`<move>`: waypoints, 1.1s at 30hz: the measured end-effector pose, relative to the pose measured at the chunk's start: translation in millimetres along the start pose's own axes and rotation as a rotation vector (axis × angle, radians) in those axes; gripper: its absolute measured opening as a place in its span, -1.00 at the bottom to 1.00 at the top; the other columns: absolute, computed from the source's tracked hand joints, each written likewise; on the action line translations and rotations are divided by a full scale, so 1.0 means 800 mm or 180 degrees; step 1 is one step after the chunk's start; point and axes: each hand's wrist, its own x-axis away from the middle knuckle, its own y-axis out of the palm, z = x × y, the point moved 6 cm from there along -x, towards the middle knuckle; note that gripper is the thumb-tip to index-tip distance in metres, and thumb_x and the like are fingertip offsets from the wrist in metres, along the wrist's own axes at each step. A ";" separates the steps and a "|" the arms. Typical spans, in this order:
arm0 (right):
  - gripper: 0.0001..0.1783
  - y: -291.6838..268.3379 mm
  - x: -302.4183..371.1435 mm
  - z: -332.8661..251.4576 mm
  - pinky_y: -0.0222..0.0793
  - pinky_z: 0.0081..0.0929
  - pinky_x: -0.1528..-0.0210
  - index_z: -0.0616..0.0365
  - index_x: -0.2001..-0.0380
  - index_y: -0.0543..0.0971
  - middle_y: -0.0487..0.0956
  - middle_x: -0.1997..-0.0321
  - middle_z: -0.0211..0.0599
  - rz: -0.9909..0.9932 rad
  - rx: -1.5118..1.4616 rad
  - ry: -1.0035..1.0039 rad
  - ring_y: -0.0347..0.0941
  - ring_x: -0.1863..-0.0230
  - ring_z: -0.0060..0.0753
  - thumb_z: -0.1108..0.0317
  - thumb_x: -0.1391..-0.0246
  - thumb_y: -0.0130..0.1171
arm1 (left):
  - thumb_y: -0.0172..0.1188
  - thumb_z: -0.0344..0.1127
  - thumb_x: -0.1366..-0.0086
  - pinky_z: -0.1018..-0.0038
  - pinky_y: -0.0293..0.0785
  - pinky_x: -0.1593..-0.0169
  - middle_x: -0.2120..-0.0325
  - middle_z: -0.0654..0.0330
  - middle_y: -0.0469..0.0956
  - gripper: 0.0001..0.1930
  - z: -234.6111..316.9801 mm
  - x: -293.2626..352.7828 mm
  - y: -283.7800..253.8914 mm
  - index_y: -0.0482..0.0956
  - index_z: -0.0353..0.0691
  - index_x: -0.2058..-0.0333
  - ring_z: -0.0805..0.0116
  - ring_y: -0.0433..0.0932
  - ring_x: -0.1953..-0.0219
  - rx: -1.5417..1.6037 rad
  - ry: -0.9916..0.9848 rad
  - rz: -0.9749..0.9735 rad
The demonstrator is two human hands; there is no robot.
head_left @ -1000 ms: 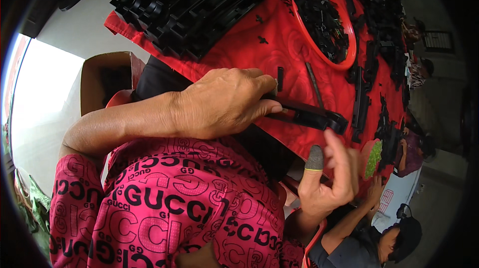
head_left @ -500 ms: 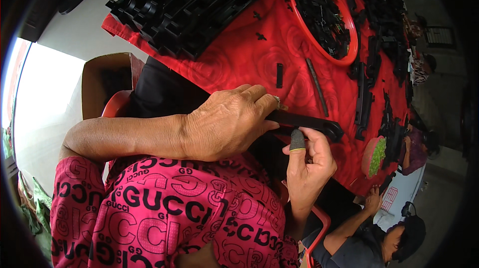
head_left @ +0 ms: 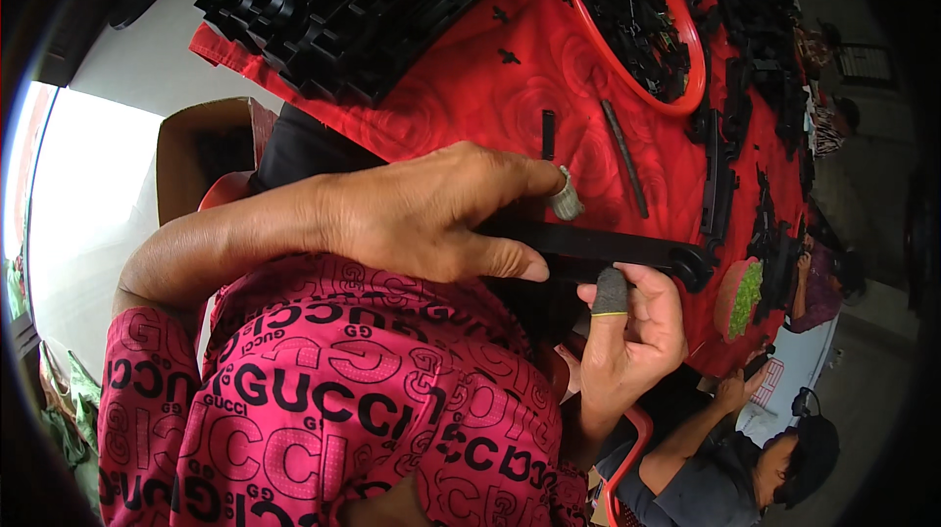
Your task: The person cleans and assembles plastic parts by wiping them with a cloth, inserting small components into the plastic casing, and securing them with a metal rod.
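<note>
A long black plastic bar with a rounded, notched right end lies across my hands, just off the near edge of the table. My left hand is closed around its left part, thumb on the near side. One finger, with a pale wrap on its tip, reaches over the far side. The bar's left end is hidden under this hand. My right hand grips the bar near its right end from below. A grey finger cot covers that thumb, which presses close to the bar's near side.
The red tablecloth carries a stack of long black parts, a small black strip and a thin dark rod. A red-rimmed basket holds small black pieces. A co-worker sits at the right by a green-filled pink dish.
The bar and my right hand have shifted right and slightly down. My left hand has opened its thumb away from the wrapped finger, which now stretches further right.
</note>
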 end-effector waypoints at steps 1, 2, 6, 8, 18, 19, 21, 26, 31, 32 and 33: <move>-0.85 0.000 0.000 -0.001 0.32 -0.74 0.44 0.32 0.17 0.61 0.70 0.50 -0.33 -0.0005 0.0008 0.0005 0.56 0.48 -0.70 0.56 -0.18 0.30 | 0.36 -0.08 -0.40 0.32 0.50 -0.18 0.00 0.00 0.65 -0.39 0.003 0.000 -0.002 0.45 -0.41 -0.22 0.29 0.60 -0.12 0.0263 -0.0248 -0.0183; -0.85 -0.003 -0.001 -0.003 0.36 -0.73 0.42 0.34 0.17 0.61 0.70 0.49 -0.31 0.0091 -0.0050 0.0011 0.59 0.46 -0.67 0.56 -0.19 0.29 | 0.36 -0.08 -0.40 0.32 0.50 -0.18 0.00 0.00 0.65 -0.39 0.001 0.001 -0.003 0.45 -0.41 -0.22 0.29 0.60 -0.12 0.0273 -0.0247 -0.0181; -0.83 -0.002 -0.004 0.005 0.44 -0.70 0.38 0.37 0.12 0.60 0.69 0.45 -0.29 0.0145 -0.0223 -0.0106 0.64 0.40 -0.61 0.56 -0.22 0.24 | 0.28 -0.05 -0.46 0.44 0.50 -0.01 0.16 0.22 0.63 -0.39 -0.018 0.009 0.014 0.42 -0.37 -0.29 0.44 0.56 0.09 0.1035 -0.0669 -0.0723; -0.81 -0.009 -0.004 -0.005 0.43 -0.67 0.41 0.38 0.13 0.62 0.69 0.45 -0.28 0.0146 -0.0127 -0.0053 0.62 0.44 -0.58 0.55 -0.20 0.26 | 0.21 -0.01 -0.50 0.52 0.45 0.09 0.26 0.34 0.55 -0.41 -0.015 0.009 0.013 0.43 -0.35 -0.30 0.54 0.47 0.22 0.1342 -0.1245 -0.0802; -0.66 0.010 -0.022 -0.093 0.34 -0.45 0.47 -0.07 0.21 0.79 0.49 0.34 -0.49 -0.1141 0.2186 -0.2473 0.36 0.47 -0.41 0.29 0.18 0.43 | 0.06 0.17 -0.55 0.56 0.40 0.33 0.47 0.34 0.47 -0.38 -0.007 0.009 0.008 0.54 -0.38 -0.14 0.58 0.41 0.46 0.0989 -0.1300 -0.0960; -0.62 0.020 -0.024 -0.093 0.37 -0.36 0.33 -0.06 0.21 0.80 0.49 0.28 -0.44 -0.1310 0.2179 -0.2649 0.38 0.34 -0.31 0.30 0.24 0.46 | 0.06 0.17 -0.55 0.56 0.40 0.33 0.47 0.34 0.47 -0.38 -0.003 0.009 0.006 0.54 -0.38 -0.14 0.58 0.41 0.46 0.1003 -0.1302 -0.0945; -0.58 0.033 -0.026 -0.087 0.39 -0.23 0.05 -0.07 0.22 0.79 0.50 0.08 -0.34 -0.1756 0.2150 -0.2647 0.39 0.07 -0.14 0.35 0.32 0.45 | -0.01 0.20 -0.57 0.46 0.43 0.33 0.52 0.24 0.50 -0.37 0.002 0.013 0.002 0.61 -0.40 0.03 0.50 0.45 0.45 0.1033 -0.1578 -0.0883; -0.55 0.054 -0.031 -0.078 0.42 -0.24 0.05 -0.02 0.23 0.78 0.52 -0.03 -0.21 -0.2038 0.1769 -0.2724 0.41 0.01 -0.08 0.42 0.38 0.38 | -0.06 0.20 -0.58 0.30 0.48 0.28 0.50 0.08 0.59 -0.36 -0.004 0.013 0.004 0.63 -0.40 0.17 0.34 0.54 0.42 0.0506 -0.1495 -0.0983; -0.72 0.059 -0.027 -0.073 0.49 -0.32 0.12 0.10 0.37 0.63 0.50 -0.04 -0.14 -0.2180 0.1365 -0.2678 0.44 0.06 -0.18 0.48 0.30 0.37 | -0.06 0.19 -0.58 0.29 0.52 0.25 0.46 0.04 0.64 -0.35 -0.009 0.016 0.012 0.64 -0.41 0.17 0.31 0.60 0.38 0.0520 -0.1606 -0.1039; -0.71 0.059 -0.027 -0.072 0.50 -0.31 0.16 0.12 0.38 0.62 0.49 -0.04 -0.11 -0.2248 0.1248 -0.2602 0.45 0.08 -0.17 0.52 0.32 0.36 | -0.05 0.18 -0.58 0.31 0.53 0.24 0.45 0.04 0.65 -0.36 -0.012 0.016 0.015 0.64 -0.42 0.17 0.31 0.61 0.36 0.0644 -0.1611 -0.1037; -0.71 0.059 -0.025 -0.068 0.50 -0.31 0.16 0.12 0.38 0.62 0.49 -0.04 -0.11 -0.2238 0.1249 -0.2600 0.45 0.08 -0.17 0.52 0.32 0.36 | -0.04 0.17 -0.58 0.33 0.55 0.22 0.44 0.05 0.66 -0.36 -0.011 0.016 0.016 0.64 -0.43 0.16 0.32 0.63 0.34 0.0761 -0.1614 -0.1037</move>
